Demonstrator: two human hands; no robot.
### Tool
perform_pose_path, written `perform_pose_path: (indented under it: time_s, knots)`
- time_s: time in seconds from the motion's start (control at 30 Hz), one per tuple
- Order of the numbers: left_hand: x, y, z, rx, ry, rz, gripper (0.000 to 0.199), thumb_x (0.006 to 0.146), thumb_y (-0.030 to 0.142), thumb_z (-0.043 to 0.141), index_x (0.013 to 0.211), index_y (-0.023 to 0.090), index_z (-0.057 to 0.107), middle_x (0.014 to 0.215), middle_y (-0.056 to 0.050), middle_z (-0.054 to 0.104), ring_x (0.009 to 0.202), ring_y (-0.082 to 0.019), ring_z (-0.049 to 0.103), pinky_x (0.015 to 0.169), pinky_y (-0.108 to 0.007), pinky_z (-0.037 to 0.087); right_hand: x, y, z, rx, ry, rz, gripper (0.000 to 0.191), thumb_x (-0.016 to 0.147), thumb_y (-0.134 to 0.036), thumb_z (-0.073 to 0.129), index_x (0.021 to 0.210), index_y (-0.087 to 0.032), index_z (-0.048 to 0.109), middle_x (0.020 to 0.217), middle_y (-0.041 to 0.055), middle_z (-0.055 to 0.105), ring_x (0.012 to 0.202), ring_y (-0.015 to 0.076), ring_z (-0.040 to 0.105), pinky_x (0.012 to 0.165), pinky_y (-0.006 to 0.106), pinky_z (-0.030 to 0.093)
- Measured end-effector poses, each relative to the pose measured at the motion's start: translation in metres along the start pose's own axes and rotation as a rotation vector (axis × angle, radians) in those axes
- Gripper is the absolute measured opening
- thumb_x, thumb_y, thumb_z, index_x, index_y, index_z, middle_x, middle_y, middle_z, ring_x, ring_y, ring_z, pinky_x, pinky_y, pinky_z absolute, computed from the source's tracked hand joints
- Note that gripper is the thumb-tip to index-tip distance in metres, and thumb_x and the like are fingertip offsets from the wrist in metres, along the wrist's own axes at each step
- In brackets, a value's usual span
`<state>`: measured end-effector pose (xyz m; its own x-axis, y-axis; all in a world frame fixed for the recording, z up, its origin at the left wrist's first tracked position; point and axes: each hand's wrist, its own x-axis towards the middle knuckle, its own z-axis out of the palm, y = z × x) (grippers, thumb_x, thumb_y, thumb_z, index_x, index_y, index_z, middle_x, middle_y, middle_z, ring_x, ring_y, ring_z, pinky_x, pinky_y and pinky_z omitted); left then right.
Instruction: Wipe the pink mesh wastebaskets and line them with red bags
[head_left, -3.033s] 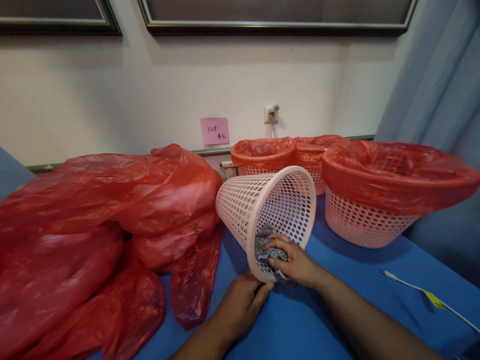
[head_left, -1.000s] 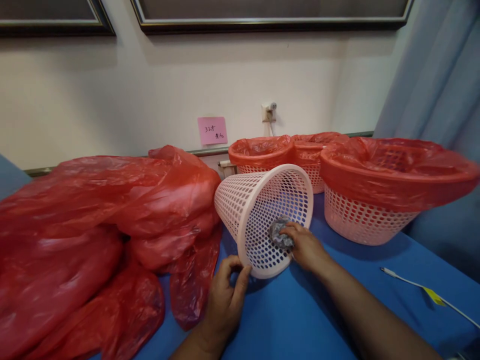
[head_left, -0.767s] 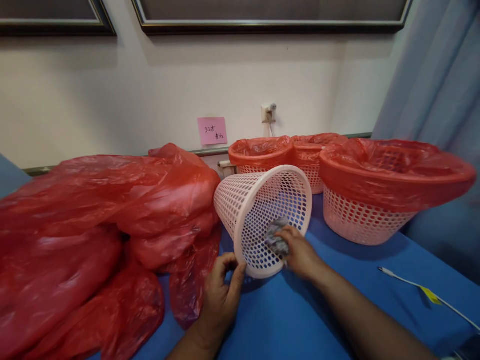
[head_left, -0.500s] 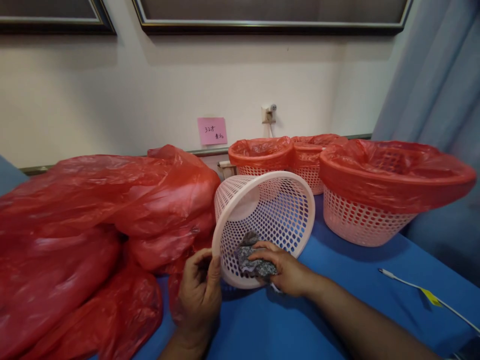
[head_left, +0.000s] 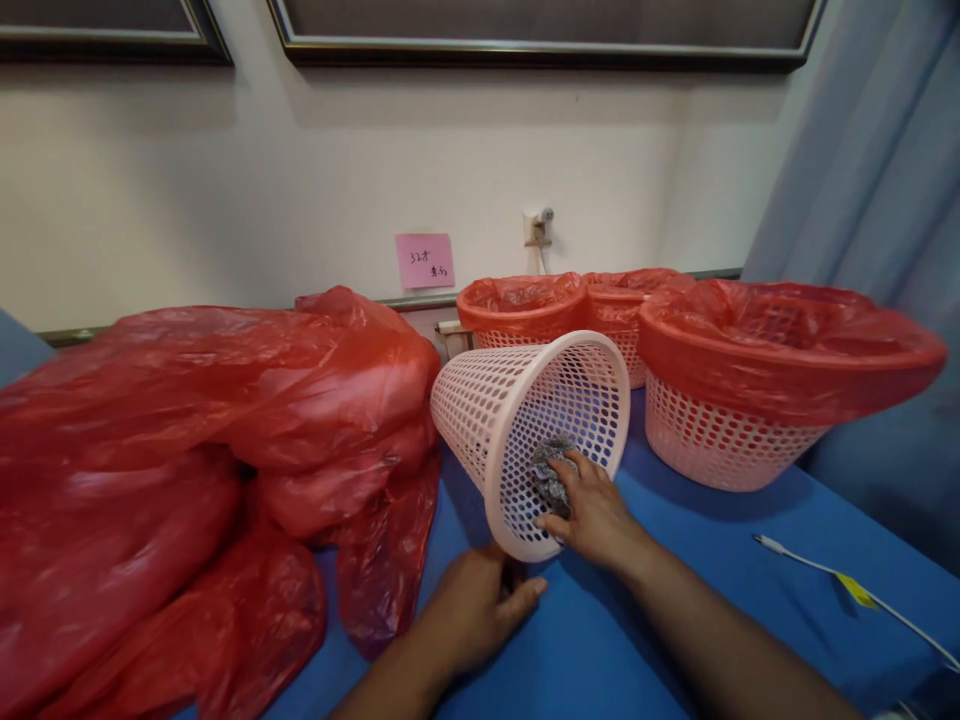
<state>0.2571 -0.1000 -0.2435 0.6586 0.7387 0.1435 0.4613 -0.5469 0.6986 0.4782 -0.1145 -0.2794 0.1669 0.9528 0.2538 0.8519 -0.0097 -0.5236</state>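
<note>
A pale pink perforated plastic basket (head_left: 480, 390) lies tipped on its side, its mouth facing me and to the right. Inside it, a crumpled grey speckled cloth (head_left: 551, 472) rests against the lower inner wall under my right hand (head_left: 592, 510), whose fingers hold it there. My left hand (head_left: 480, 610) is just below the basket's lower rim. Its thumb is stretched out apart from the curled fingers, which are partly hidden at the rim's underside. It does not grip the rim; whether the fingertips touch it, I cannot tell.
Several baskets, including a large one (head_left: 735, 430), stand behind and right, lined with red plastic bags. A big heap of red plastic bags (head_left: 210, 450) covers the left side. A white cable (head_left: 817, 568) with a yellow tag lies at right on the blue table surface (head_left: 675, 620).
The basket has turned, its mouth swinging rightward. My left hand has let go of the left rim and moved down and right beneath it. My right hand and the cloth have shifted right and slightly up.
</note>
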Motion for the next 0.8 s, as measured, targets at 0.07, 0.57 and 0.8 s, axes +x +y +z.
perform_pose_path:
  time_s: [0.07, 0.57, 0.8]
  knots:
    - [0.001, -0.003, 0.011, 0.02, -0.116, 0.0, 0.017, 0.086, 0.036, 0.069, 0.08, 0.02, 0.069, 0.066, 0.001, 0.068, 0.055, -0.015, 0.057, 0.053, -0.024, 0.041, 0.002, 0.001, 0.001, -0.008, -0.004, 0.015, 0.079, 0.079, -0.039, 0.082, 0.15, -0.016, 0.056, 0.16, 0.0193, 0.044, 0.144, 0.0411, 0.048, 0.122, 0.054, 0.04]
    - [-0.004, -0.006, -0.005, -0.033, 0.47, 0.261, 0.031, 0.102, 0.032, 0.055, 0.075, 0.02, 0.062, 0.066, 0.002, 0.062, 0.059, -0.013, 0.06, 0.058, -0.021, 0.047, 0.012, 0.014, -0.007, 0.053, 0.023, -0.159, 0.071, 0.072, 0.005, 0.052, 0.131, -0.03, 0.07, 0.145, 0.0053, 0.062, 0.128, 0.0255, 0.062, 0.112, 0.045, 0.05]
    - [-0.004, -0.007, -0.013, -0.073, 0.563, 0.212, 0.028, 0.1, 0.032, 0.059, 0.077, 0.02, 0.064, 0.067, 0.002, 0.063, 0.059, -0.013, 0.061, 0.06, -0.021, 0.051, 0.016, 0.03, -0.024, -0.034, 0.261, 0.029, 0.066, 0.077, 0.006, 0.05, 0.131, -0.027, 0.07, 0.147, 0.0097, 0.058, 0.124, 0.0284, 0.061, 0.11, 0.049, 0.048]
